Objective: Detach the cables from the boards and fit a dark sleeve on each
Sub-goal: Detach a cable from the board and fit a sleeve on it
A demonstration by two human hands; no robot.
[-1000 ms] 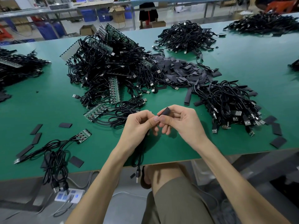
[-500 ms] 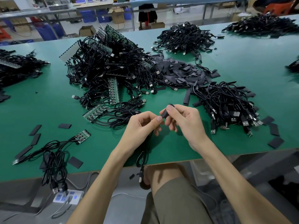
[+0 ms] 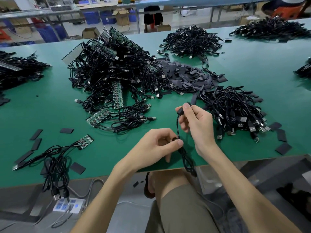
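Note:
My right hand (image 3: 196,125) pinches the sleeved end (image 3: 182,108) of a black cable (image 3: 178,127), raised above the green table (image 3: 50,113). My left hand (image 3: 158,145) pinches the same cable lower down, near the table's front edge; the rest of the cable hangs over the edge. A big tangle of cables on green boards (image 3: 116,76) lies beyond my hands. Loose dark sleeves (image 3: 186,76) are heaped behind my right hand. A pile of detached cables (image 3: 234,108) sits to the right.
A small board with cables (image 3: 85,140) lies at front left, its leads dropping to a power strip (image 3: 67,206) on the floor. Single sleeves (image 3: 282,148) are scattered at both front corners. More cable heaps (image 3: 191,41) lie farther back.
My hands have drawn apart: the right has lifted the sleeved end up and away, the left has slid down the cable toward the table edge.

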